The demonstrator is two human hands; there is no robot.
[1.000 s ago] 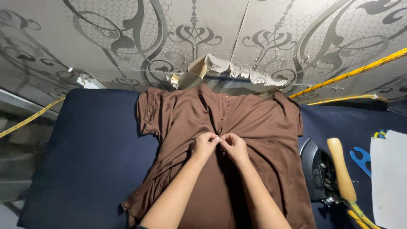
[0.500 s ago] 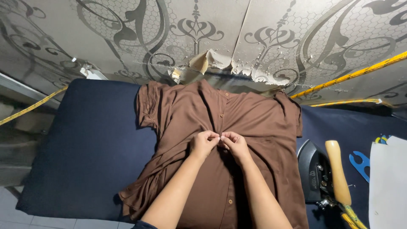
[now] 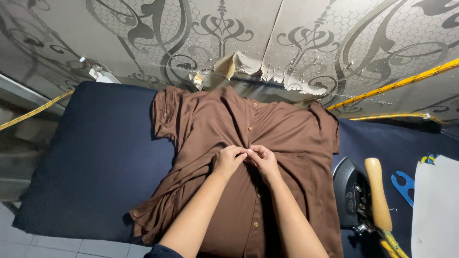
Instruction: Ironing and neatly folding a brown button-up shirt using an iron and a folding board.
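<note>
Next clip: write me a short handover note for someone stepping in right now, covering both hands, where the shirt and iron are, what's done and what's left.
Left hand and right hand: fingertips of both pinch the front strip of the brown shirt at mid-chest, meeting at one button spot.
Shirt: lies front up on the dark blue padded board, collar toward the wall, lower left hem bunched near the board's edge.
Iron: rests on the board to the right of the shirt, wooden handle up, untouched.
Done: buttons above and below the hands look closed.
Left: the button under the fingers; whether it is through its hole is hidden.
</note>
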